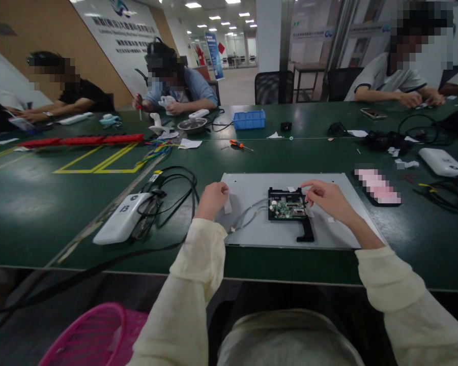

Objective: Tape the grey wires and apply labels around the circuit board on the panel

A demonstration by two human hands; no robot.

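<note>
From here, the circuit board (288, 207) in its black frame (284, 193) sits on the grey panel (252, 236), at eight o'clock from the nearer right hand (324, 199) and three o'clock from the left hand (211, 198). The board's long axis runs nine-to-three; the frame's leg (307, 231) points to six. I can't tell whether either hand's curled fingers grip anything.
</note>
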